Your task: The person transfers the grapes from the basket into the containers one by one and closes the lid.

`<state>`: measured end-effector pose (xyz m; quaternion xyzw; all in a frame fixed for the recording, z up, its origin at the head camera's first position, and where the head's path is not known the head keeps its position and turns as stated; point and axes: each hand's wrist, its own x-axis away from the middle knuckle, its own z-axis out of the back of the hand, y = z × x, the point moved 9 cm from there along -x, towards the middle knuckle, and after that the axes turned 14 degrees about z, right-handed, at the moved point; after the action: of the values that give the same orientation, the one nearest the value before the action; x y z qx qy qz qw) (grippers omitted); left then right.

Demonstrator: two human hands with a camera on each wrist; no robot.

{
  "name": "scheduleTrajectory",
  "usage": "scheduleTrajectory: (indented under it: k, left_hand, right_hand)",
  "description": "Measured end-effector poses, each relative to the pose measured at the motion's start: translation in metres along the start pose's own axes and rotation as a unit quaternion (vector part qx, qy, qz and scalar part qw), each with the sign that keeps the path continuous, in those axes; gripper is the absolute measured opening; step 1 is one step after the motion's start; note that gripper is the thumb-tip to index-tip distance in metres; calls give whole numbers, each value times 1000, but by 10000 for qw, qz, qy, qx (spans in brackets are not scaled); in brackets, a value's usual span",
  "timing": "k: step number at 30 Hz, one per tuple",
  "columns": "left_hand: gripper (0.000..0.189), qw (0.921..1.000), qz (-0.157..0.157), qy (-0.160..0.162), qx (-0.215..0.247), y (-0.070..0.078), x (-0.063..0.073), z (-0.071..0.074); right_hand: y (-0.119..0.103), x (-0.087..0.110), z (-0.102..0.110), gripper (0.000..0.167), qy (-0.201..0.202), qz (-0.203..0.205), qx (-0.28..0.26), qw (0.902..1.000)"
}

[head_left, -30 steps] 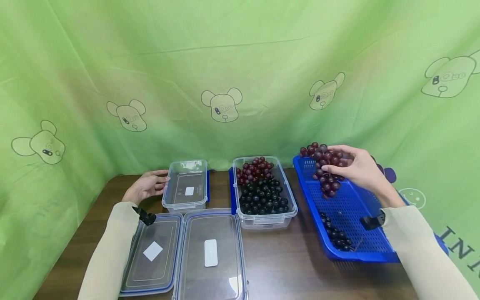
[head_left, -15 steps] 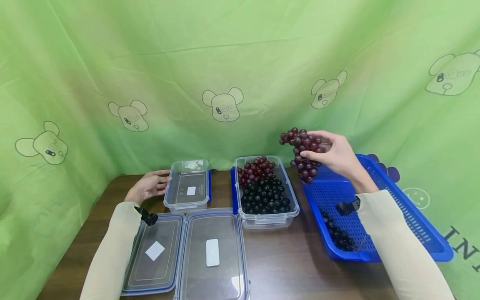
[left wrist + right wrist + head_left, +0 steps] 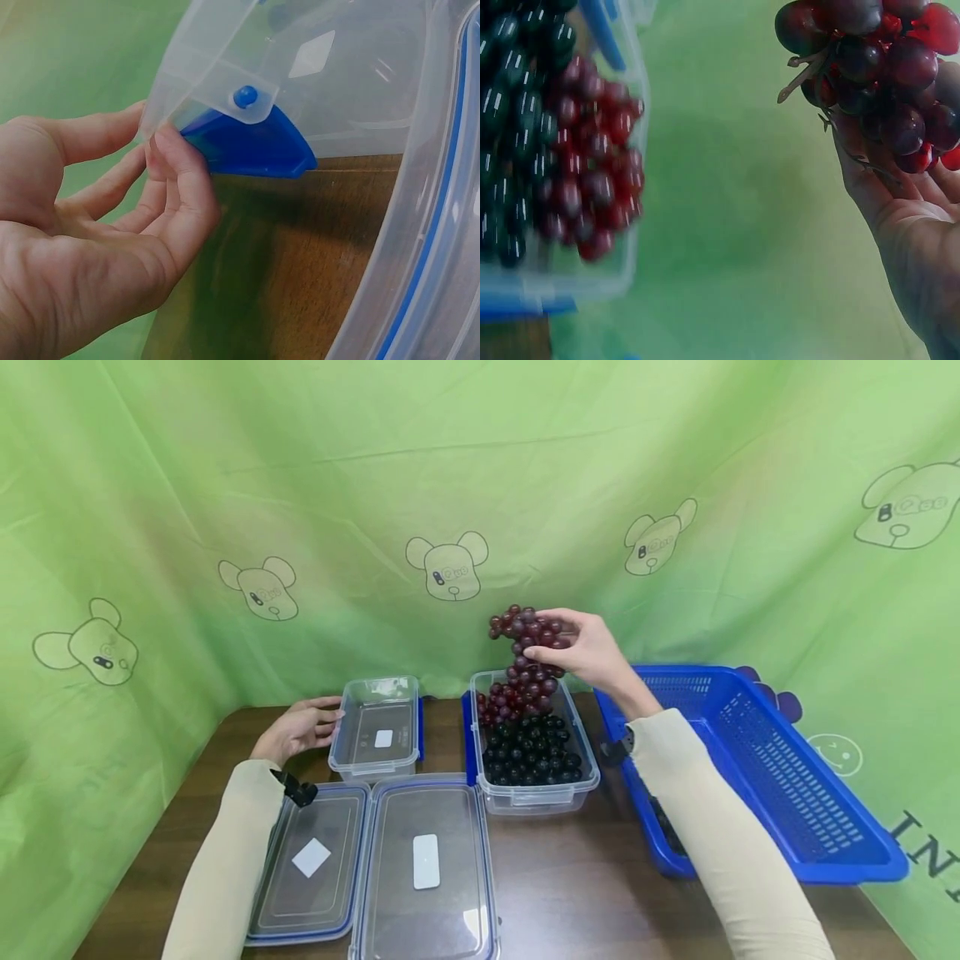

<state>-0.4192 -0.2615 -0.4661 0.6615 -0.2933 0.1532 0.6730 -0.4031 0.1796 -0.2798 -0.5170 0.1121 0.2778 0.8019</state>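
In the head view my right hand [image 3: 588,652] holds a bunch of dark red grapes [image 3: 536,639] by its side, raised over the back of the larger clear container [image 3: 536,802]. Brown stem ends stick out of the bunch [image 3: 889,67] in the right wrist view. Inside that container, red grapes [image 3: 498,702] lie behind black grapes [image 3: 528,752]. My left hand [image 3: 300,731] is at the left side of a smaller clear container [image 3: 375,768] with a white label inside. In the left wrist view, its thumb and bent fingers [image 3: 187,187] pinch the container's edge beside a blue latch [image 3: 255,146].
Two clear lids with blue seals, a smaller lid [image 3: 315,910] and a larger lid [image 3: 420,918], lie side by side at the front. A blue basket [image 3: 772,777] stands at the right, partly behind the right sleeve. A green curtain [image 3: 450,468] hangs behind the table.
My right hand has carried the red grape bunch left, from over the blue basket to over the larger container. The left hand stays at the smaller container.
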Motion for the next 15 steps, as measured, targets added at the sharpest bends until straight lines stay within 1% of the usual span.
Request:
scheduleTrajectory:
  k: [3, 7, 15]
  left_hand:
    - [63, 10000, -10, 17, 40, 1, 1, 0]
    - [63, 10000, -27, 14, -6, 1, -1, -1]
    - [64, 10000, 39, -60, 6, -1, -4, -1]
  right_hand:
    - [2, -11, -20, 66, -113, -51, -21, 9999]
    - [1, -24, -46, 66, -140, -62, -161, 9998]
    - [-13, -43, -112, 65, -331, -42, -651, 9973]
